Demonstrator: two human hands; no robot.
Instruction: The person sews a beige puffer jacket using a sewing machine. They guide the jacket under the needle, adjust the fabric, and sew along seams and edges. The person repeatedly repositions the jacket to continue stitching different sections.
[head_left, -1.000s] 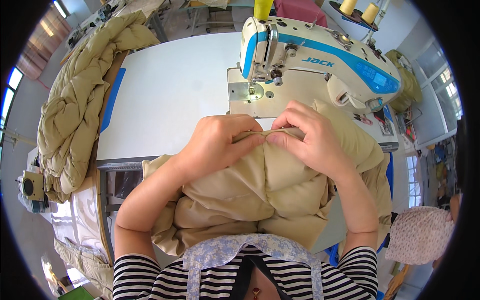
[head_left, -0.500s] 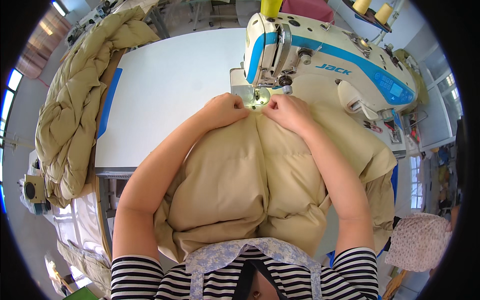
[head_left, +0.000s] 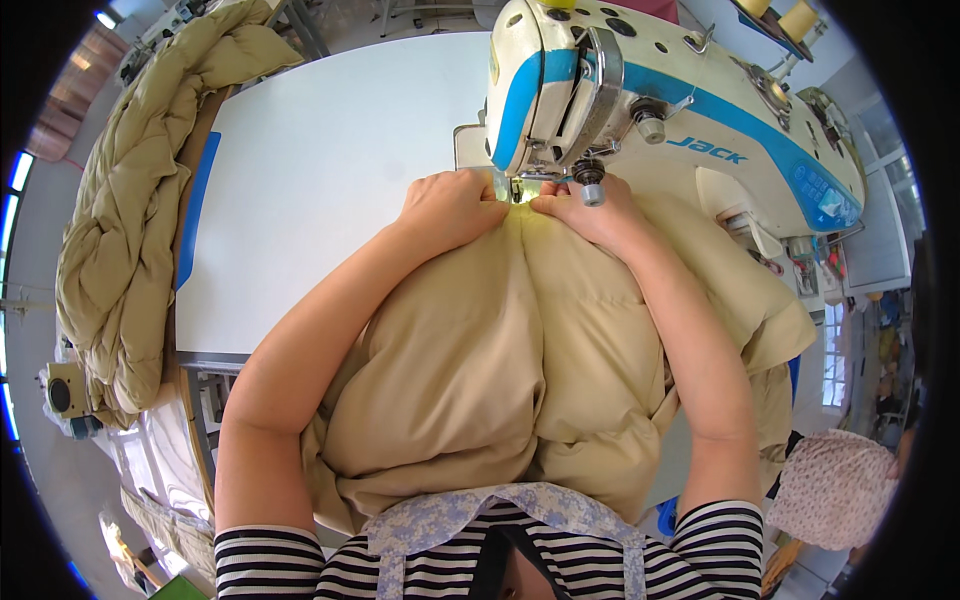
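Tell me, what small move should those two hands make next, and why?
Probably ease the puffy beige quilted fabric forward under the needle of the white and blue sewing machine: the left hand and right hand already press its edge flat at the presser foot.

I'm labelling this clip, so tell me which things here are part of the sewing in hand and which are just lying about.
In use: left hand, right hand, tan padded garment, sewing machine.
Lying about: pile of padded garments, white table, thread cones.
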